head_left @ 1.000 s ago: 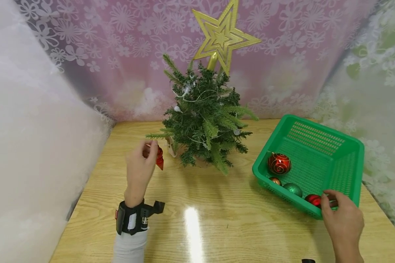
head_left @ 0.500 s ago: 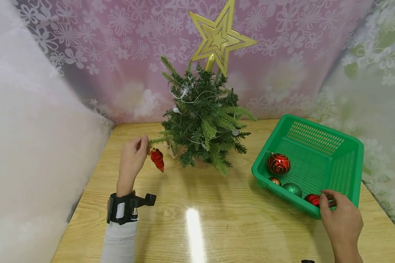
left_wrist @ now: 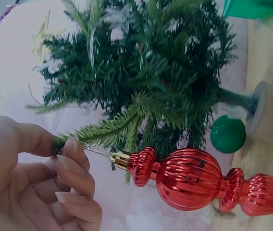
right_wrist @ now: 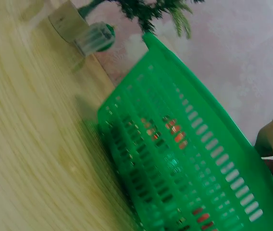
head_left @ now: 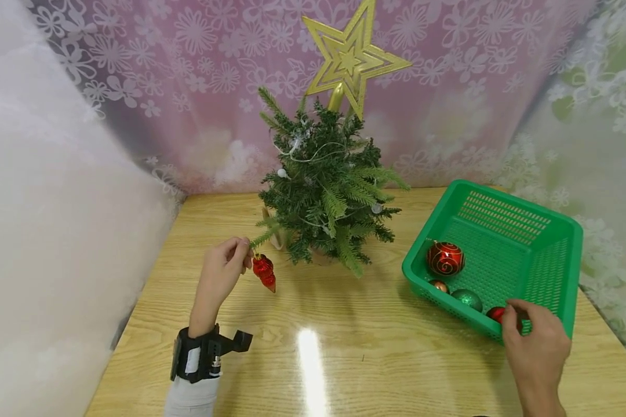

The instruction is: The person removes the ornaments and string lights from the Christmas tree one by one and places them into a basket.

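Note:
My left hand (head_left: pixel 224 266) pinches the tip of a low left branch (left_wrist: pixel 110 130) of a small artificial Christmas tree (head_left: pixel 328 185) between thumb and finger. A shiny red finial-shaped ornament (left_wrist: pixel 189 179) with a gold cap hangs beside those fingers on a thin gold string; whether its loop sits round the branch is hidden by the fingers. My right hand (head_left: pixel 538 341) reaches over the near right rim of the green basket (head_left: pixel 414 258), fingers bent, close to a red ornament (head_left: pixel 495 314). The hand partly covers that ornament, so its grip cannot be made out.
A red bauble with gold swirls (head_left: pixel 446 258), a small copper ball (head_left: pixel 439 285) and a green glitter ball (head_left: pixel 468 299) lie in the basket. A gold star (head_left: pixel 348 61) tops the tree. Near the tree's base is a green ball (left_wrist: pixel 228 134). Curtains enclose the wooden table (head_left: pixel 365 324).
My left hand first went left, uncovering the red finial ornament, then came right and nearer, bending the branch down with it. The right hand shifted slightly left, covering more of the red ornament.

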### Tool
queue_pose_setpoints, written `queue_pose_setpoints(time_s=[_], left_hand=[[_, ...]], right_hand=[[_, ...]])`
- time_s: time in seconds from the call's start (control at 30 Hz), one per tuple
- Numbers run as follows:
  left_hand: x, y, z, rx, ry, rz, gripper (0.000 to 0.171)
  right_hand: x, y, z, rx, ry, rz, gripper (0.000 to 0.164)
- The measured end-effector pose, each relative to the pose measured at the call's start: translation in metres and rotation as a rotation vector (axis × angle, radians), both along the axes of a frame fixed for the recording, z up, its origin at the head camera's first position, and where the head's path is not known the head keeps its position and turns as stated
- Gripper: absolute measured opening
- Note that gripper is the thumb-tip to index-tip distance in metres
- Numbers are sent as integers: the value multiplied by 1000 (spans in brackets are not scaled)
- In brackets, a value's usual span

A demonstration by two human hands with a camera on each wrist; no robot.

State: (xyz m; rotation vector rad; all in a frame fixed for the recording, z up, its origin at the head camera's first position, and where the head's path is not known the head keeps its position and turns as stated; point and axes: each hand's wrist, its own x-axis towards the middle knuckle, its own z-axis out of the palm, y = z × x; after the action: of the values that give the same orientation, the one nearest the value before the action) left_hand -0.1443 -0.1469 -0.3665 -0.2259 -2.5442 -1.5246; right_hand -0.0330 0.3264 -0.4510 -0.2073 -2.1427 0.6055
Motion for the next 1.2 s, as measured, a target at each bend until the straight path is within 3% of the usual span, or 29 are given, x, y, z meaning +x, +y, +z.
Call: queue_pose_setpoints(time_s=[0.2, 0.43, 0.63, 0.83, 1.2], left_hand=[[12, 8, 3, 8, -5, -57, 34], [21, 22, 6, -19, 43, -124, 34], [30, 37, 6, -41, 70, -210, 34], [37, 58, 6, -145, 91, -265, 31], [44, 83, -1, -176, 147, -307, 26]], right_hand=[[-7, -31, -2, -24, 101, 118, 10], [-15, -81, -9, -23, 172, 335, 11], [-15, -120, -9, -20, 43, 521, 19], [-16, -149, -6, -95, -126, 636, 19], [-32, -187, 25, -185, -173, 741, 23]])
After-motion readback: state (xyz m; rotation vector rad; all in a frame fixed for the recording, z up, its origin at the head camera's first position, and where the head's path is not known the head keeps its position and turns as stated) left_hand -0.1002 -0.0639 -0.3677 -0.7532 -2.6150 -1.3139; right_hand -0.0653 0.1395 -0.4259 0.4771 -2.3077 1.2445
